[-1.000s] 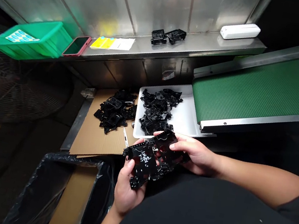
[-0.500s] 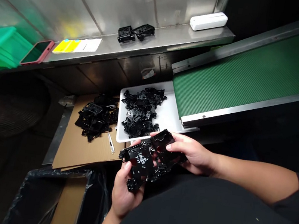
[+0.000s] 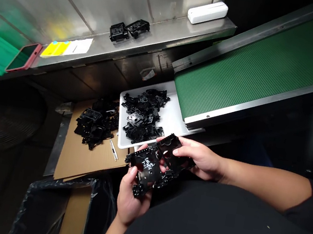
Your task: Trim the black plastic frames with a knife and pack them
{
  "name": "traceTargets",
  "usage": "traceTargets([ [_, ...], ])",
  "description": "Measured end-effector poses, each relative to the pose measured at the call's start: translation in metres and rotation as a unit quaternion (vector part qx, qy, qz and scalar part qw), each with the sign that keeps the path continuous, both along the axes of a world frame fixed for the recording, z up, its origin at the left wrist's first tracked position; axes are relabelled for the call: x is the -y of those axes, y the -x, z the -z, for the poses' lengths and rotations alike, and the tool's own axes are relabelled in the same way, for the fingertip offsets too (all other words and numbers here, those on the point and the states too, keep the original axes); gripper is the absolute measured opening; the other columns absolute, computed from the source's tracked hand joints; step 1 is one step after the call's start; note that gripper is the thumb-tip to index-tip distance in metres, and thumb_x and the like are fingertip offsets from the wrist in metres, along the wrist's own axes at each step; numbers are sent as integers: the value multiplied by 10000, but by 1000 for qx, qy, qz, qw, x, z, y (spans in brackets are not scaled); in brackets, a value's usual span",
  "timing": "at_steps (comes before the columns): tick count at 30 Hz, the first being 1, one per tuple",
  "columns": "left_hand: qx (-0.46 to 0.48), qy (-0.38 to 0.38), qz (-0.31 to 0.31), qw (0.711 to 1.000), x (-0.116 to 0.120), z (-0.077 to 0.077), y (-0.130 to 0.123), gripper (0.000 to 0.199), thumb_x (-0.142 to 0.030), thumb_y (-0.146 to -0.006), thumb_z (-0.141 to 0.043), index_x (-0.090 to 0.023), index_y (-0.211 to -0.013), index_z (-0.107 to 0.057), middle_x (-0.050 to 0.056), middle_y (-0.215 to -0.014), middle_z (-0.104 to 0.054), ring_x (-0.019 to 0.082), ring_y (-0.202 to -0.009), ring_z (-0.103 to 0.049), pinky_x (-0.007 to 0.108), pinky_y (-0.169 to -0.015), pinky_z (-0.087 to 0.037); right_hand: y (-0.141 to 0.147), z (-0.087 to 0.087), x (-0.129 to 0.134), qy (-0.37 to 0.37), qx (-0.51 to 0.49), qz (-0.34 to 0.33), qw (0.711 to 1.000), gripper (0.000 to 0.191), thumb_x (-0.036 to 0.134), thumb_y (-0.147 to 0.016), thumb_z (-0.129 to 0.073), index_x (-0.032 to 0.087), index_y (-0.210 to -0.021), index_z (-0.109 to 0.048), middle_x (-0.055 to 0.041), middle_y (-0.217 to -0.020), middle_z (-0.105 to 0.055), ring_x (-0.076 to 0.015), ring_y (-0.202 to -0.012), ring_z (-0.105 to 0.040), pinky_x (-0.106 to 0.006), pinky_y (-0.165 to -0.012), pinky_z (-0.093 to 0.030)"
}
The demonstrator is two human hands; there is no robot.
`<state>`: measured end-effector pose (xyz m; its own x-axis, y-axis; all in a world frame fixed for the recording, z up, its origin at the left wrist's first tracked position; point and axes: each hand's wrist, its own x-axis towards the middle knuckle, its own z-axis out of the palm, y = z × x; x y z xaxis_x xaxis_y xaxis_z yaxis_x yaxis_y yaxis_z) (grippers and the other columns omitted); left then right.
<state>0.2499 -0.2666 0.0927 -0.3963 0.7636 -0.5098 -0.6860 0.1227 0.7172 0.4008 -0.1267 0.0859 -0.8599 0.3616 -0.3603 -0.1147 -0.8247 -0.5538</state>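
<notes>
Glossy black plastic frame (image 3: 148, 169) at 6 o'clock — white marker scrawl on it, unreadable — held by the left hand (image 3: 133, 200) and right hand (image 3: 203, 162), fingers (image 3: 183, 147) of both closed on its edges; white tray (image 3: 170, 123) of similar parts (image 3: 141, 114) at 12 o'clock.

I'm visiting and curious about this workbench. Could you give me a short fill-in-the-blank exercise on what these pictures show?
The left hand and right hand hold one ____ plastic frame.
The tray of loose parts is ____.
The conveyor belt beside that tray is ____.
The metal shelf carries ____ small parts.

Missing words: black, white, green, two.
</notes>
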Motion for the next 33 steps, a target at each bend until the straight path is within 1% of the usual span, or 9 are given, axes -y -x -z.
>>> traceTargets([
  [3,14,5,-6,1000,0,1,5,581,-463,-930,-623,-239,-1466,-633,86,-1006,-827,336,-1024,-800,491,-956,-646,6,3,4,5,11,6,1000,385,232,-884,-713,224,-1268,-713,-34,-862,-800,-203,-768,-762,-360,-851,-624],
  [7,65,9,-2,998,2,2,19,554,-507,-1005,-493,-204,-1446,-640,91,-945,-815,316,-991,-800,487,-974,-634,16,7,10,22,9,13,1000,266,284,-918,-697,216,-1171,-737,-44,-844,-804,-220,-760,-777,-374,-833,-638],
  [12,99,-6,6,995,8,2,42,548,-551,-1049,-444,-225,-1438,-652,105,-1030,-823,320,-1074,-781,480,-1021,-611,37,10,19,48,2,21,999,282,303,-940,-658,195,-1195,-713,-61,-864,-814,-222,-772,-789,-383,-830,-657],
  [17,117,-16,2,993,16,-1,68,522,-521,-1078,-424,-215,-1430,-660,118,-1102,-827,324,-1142,-771,490,-1049,-596,61,10,29,49,-7,31,998,333,338,-945,-599,201,-1225,-718,-71,-886,-827,-238,-862,-803,-394,-917,-636],
  [19,117,-11,-3,993,19,-2,79,519,-519,-1074,-438,-186,-1385,-686,137,-1095,-826,327,-1142,-772,487,-1046,-599,71,10,34,47,-9,33,998,345,378,-935,-601,208,-1205,-731,-73,-894,-829,-255,-916,-803,-403,-939,-625],
  [23,110,-8,1,994,24,-4,98,512,-538,-1063,-456,-148,-1231,-742,163,-1109,-818,331,-1145,-768,467,-1040,-606,89,14,44,53,-6,26,998,336,428,-928,-619,231,-1168,-747,-78,-919,-834,-277,-979,-798,-425,-948,-612],
  [26,104,-6,6,995,27,-5,112,538,-537,-1081,-406,-139,-1177,-755,166,-1114,-815,336,-1167,-758,471,-1054,-600,102,16,49,50,9,31,998,283,410,-925,-622,245,-1109,-759,-80,-921,-832,-276,-995,-794,-426,-943,-608],
  [29,98,-9,6,995,30,-4,123,555,-521,-1097,-364,-140,-1165,-762,152,-1114,-819,328,-1181,-752,467,-1077,-585,114,16,52,43,32,32,998,239,408,-927,-623,234,-997,-771,-92,-904,-824,-271,-1009,-787,-401,-926,-606],
  [33,86,-24,6,996,33,3,136,552,-538,-1087,-397,-144,-1163,-777,140,-1076,-829,297,-1091,-781,441,-1093,-570,128,17,53,34,24,22,999,257,413,-960,-598,230,-920,-774,-79,-872,-815,-252,-976,-785,-375,-925,-606],
])
